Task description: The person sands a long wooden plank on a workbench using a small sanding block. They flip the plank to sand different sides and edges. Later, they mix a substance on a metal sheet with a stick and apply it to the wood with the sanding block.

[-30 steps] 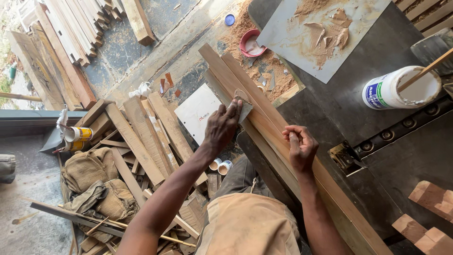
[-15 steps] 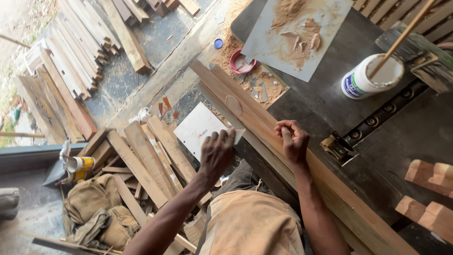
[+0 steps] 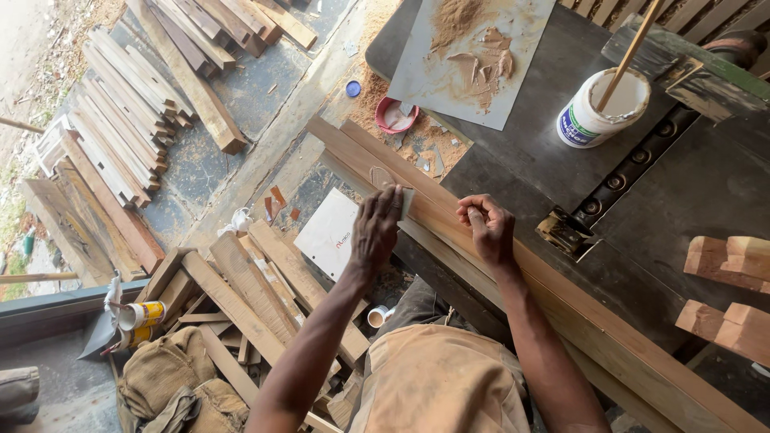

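While you are leaning over the dark tabletop [image 3: 561, 152], your left hand [image 3: 375, 228] is gripping a small flat scraper blade [image 3: 406, 200] and pressing it onto the long wooden plank [image 3: 513, 273] that is lying diagonally along the tabletop's near edge. A brownish filler patch [image 3: 380, 176] is sitting on the plank just beyond the blade. Your right hand [image 3: 487, 228] is resting on the same plank a little farther along, its fingers curled closed, thumb against fingertips; whether it is pinching anything cannot be told. Beyond the plank, a grey board [image 3: 417, 64] smeared with sawdust paste is lying on the tabletop, a small red bowl [image 3: 395, 115] is sitting in loose sawdust beside it, and a white tub [image 3: 597, 112] with a stick standing in it is sitting to the right. Down on the floor at your left, offcuts of timber [image 3: 241, 297] are lying heaped near a white card [image 3: 329, 232] and some burlap sacks [image 3: 164, 373].
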